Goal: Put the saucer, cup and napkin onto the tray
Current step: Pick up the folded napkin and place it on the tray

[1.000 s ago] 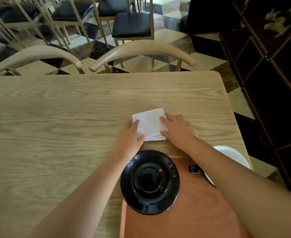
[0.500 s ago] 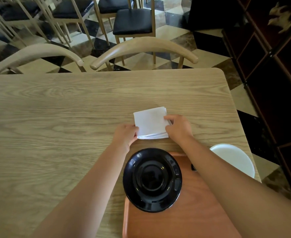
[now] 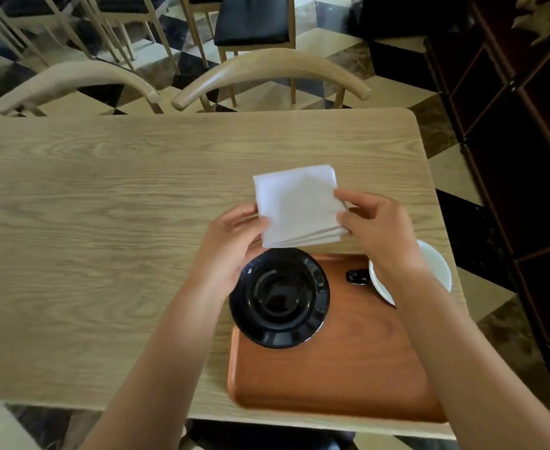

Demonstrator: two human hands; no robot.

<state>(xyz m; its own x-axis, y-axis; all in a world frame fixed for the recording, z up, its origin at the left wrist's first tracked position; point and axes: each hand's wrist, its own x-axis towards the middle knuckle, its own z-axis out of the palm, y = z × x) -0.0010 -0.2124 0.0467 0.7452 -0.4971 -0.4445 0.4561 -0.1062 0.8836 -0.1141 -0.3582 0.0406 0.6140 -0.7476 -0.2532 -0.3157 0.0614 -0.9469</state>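
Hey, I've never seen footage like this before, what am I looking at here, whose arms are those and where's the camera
There is no machine here. The camera sits on a person's head and looks forward and down, so the two bare arms coming in from the bottom are that person's own.

The left hand and the right hand together hold a folded white napkin, one at each side, above the wooden table.

Nearer the person lies an orange-brown tray. A black saucer rests at its far left corner, its rim reaching a little past the tray's edge. By the right side of the tray is a white cup with a dark handle, partly hidden by the right arm.

Beyond the table are pale wooden chairs and a checkered floor, with dark shelving at the right.
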